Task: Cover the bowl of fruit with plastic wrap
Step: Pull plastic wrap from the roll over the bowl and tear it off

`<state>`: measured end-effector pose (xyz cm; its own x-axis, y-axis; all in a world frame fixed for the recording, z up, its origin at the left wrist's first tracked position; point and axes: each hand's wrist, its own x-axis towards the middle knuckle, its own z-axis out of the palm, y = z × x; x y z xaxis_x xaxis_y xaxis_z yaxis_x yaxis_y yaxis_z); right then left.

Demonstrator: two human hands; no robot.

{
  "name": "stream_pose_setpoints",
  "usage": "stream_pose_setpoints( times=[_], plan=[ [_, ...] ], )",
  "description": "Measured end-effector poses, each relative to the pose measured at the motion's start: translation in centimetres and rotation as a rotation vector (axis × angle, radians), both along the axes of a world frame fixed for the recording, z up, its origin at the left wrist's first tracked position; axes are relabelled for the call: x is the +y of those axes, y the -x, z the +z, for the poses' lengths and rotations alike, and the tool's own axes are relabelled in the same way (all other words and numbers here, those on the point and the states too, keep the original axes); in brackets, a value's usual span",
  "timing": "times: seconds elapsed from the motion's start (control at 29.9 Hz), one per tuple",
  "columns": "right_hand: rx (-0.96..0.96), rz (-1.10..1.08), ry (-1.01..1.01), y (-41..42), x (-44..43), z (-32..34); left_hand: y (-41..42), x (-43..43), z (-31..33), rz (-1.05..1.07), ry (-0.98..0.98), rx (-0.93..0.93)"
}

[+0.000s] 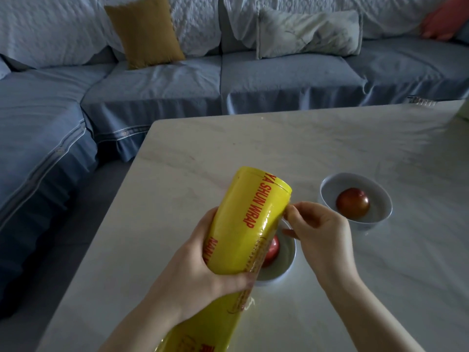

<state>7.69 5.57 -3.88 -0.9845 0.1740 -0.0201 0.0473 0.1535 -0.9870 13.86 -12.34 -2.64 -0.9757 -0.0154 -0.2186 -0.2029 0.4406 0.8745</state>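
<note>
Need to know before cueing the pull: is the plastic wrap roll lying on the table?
No, the left hand grips the roll and holds it tilted up off the table.

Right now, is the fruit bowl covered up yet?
Not yet. Done: the plastic wrap roll is off the table, gripped by the left hand. In hand: the right hand pinches at the roll's side with its fingers, seemingly hunting the film's edge. Left: pull out a sheet and stretch it over a bowl. The near bowl and far bowl, each holding one red fruit, sit uncovered.
</note>
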Motion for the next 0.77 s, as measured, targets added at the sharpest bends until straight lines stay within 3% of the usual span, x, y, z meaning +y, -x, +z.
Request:
stream_pose_setpoints(
  times=[0.47, 0.67, 0.77],
  plan=[
    [0.117, -0.028, -0.141, 0.1, -0.5, -0.6, -0.3, 0.1, 0.0, 0.015, 0.038, 0.016],
    [0.232, 0.074, -0.099, -1.4, -0.6, -0.5, -0.5, 0.6, -0.5, 0.078, -0.081, 0.013],
    [0.196, 0.023, 0.006, -1.1, -0.3, -0.3, -0.6, 0.6, -0.8, 0.090, -0.099, -0.021]
  ],
)
